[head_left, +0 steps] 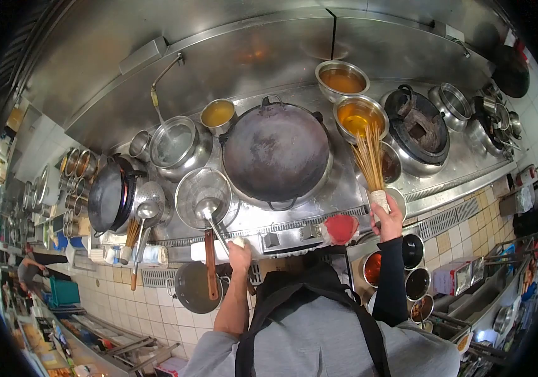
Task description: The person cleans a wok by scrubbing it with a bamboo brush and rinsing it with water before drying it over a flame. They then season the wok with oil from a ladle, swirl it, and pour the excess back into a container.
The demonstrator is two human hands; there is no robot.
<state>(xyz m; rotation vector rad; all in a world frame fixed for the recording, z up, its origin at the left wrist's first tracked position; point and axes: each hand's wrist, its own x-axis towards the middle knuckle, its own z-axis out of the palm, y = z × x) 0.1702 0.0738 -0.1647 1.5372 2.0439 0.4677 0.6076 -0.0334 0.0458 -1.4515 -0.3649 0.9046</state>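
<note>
My left hand (239, 256) is closed round the handle of a metal ladle (208, 207), whose bowl is over a round wire strainer (188, 196) with a wooden handle. My right hand (389, 217) grips the wrapped end of a bamboo wok brush (371, 160). The brush's splayed bristles point away from me, their tips at the near side of a steel bowl of yellow oil (360, 113). Between and beyond my hands, a large dark wok (275, 154) sits on the range, with no food visible in it.
A pot of yellowish liquid (218, 114) stands left of the wok, and a bowl of amber liquid (342, 80) behind the oil. An open burner (416, 129) is at right. Stacked woks (106, 195) stand left. A red cloth (339, 230) lies at the front edge.
</note>
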